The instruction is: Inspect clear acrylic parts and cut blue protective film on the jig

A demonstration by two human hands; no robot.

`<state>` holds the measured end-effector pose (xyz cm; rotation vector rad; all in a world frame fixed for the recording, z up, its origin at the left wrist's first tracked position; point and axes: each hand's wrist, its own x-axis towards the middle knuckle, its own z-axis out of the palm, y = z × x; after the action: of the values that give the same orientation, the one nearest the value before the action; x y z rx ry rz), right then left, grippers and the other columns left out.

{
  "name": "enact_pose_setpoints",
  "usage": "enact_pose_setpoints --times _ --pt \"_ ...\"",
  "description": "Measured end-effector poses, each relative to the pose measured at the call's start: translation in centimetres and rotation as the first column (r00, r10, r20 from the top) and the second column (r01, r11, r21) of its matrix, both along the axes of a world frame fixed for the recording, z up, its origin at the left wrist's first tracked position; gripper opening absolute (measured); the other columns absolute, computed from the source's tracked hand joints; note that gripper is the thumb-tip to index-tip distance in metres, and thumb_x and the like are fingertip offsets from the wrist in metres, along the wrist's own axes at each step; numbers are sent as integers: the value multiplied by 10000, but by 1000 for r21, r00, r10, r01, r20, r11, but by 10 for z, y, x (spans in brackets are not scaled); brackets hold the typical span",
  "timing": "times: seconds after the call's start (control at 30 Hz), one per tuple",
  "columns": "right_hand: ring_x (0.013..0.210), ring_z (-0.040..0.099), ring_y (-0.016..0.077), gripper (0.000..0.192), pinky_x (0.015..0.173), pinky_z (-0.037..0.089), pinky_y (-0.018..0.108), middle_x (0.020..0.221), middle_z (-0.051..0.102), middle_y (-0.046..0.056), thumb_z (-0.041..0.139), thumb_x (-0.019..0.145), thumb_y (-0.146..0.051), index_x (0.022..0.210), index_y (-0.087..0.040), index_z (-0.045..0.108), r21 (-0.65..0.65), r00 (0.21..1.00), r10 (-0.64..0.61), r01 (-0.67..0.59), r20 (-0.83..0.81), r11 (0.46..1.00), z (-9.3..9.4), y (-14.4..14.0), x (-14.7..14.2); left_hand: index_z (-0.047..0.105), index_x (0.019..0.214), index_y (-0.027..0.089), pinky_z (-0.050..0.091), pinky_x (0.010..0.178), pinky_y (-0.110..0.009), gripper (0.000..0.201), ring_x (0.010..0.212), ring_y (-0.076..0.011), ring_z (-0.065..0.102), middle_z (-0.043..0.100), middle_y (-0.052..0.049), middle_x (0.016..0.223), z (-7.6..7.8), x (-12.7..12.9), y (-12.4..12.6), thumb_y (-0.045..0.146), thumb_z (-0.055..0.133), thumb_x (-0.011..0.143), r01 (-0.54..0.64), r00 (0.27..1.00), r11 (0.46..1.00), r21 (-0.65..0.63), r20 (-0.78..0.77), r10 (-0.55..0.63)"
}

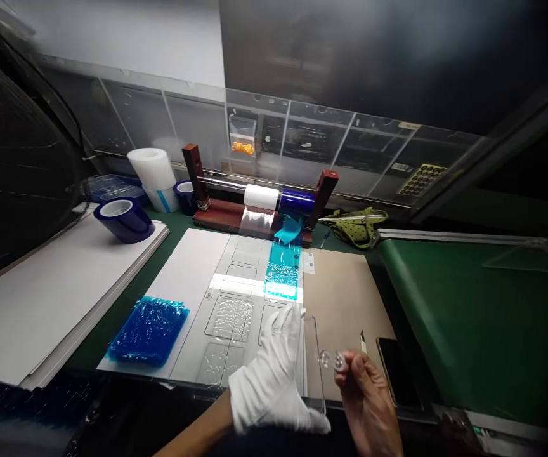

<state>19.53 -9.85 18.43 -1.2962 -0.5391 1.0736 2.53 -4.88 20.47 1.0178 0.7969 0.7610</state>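
Observation:
My left hand (274, 371) wears a white glove and lies flat, fingers spread, on a clear acrylic plate (236, 298) with several rectangular cut-outs. My right hand (366, 403) is bare and pinches a small clear piece (331, 360) between thumb and fingers, just right of the plate's near corner. A strip of blue film (283, 270) runs across the plate from a wooden tape holder (259, 200) at the back, which carries a white roll and a blue roll.
A stack of blue film pieces (149, 330) lies left of the plate. A blue tape roll (124, 219) rests on white boards (40, 298) at the left. A small blade (363, 343) and a dark phone (395, 374) lie on brown card. A green belt (474, 317) runs along the right.

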Motion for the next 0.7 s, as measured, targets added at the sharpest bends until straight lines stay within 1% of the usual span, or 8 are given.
enact_pose_setpoints --times 0.03,0.1,0.2,0.33,0.5,0.57,0.63,0.7 --pt "602 621 166 257 557 528 299 669 671 31 664 744 -485 772 -234 710 0 1000 8 -8 4 1000 0 -6 5 239 1450 186 -182 1103 -451 1202 1371 -352 -215 68 -66 1545 2 5 0 253 848 415 44 993 987 155 -114 -26" --pt "781 640 214 331 648 528 338 851 694 72 579 797 -525 873 -234 715 -8 991 3 -2 132 1000 0 -16 21 225 1456 171 -141 1100 -513 1152 1378 -408 -100 140 -113 1522 6 11 0 337 828 488 180 929 861 475 -369 9" --pt "851 594 221 450 675 482 324 885 647 75 463 849 -563 1035 -216 682 -43 901 28 -11 432 999 1 -23 41 266 1445 158 -129 1092 -532 1148 1349 -452 52 260 -166 1452 9 20 3 366 840 473 276 884 719 637 -463 71" --pt "537 440 132 488 563 391 266 542 422 -38 384 887 -562 1020 -175 650 -102 866 216 -191 451 976 3 -21 45 310 1431 187 -19 1059 -594 1146 1219 -511 220 365 -191 1312 12 35 -1 345 849 432 297 845 745 597 -528 87" --pt "447 297 95 420 449 232 227 501 290 -71 389 905 -513 816 -171 616 -120 810 301 -280 503 953 0 -15 42 411 1366 188 75 962 -668 1052 1045 -508 342 437 -169 1088 14 47 -10 340 819 409 339 754 768 543 -645 123" --pt "440 336 102 389 462 234 233 502 345 -58 369 925 -461 791 -180 602 -132 678 286 -271 677 954 0 -15 41 471 1307 167 130 927 -675 1006 982 -480 381 451 -151 997 11 53 -14 342 816 379 353 698 750 559 -691 187" --pt "458 406 114 365 491 244 244 528 446 -27 348 943 -388 763 -184 591 -121 461 232 -258 857 958 2 -15 39 554 1193 137 184 900 -670 902 939 -456 407 460 -141 940 8 62 -19 316 807 346 390 617 715 581 -741 265" --pt "480 453 126 370 511 239 256 557 514 3 315 955 -315 732 -183 579 -101 251 167 -254 953 962 3 -16 34 592 1093 124 233 882 -660 788 919 -437 431 475 -139 930 7 73 -25 297 781 348 515 424 657 550 -830 362"
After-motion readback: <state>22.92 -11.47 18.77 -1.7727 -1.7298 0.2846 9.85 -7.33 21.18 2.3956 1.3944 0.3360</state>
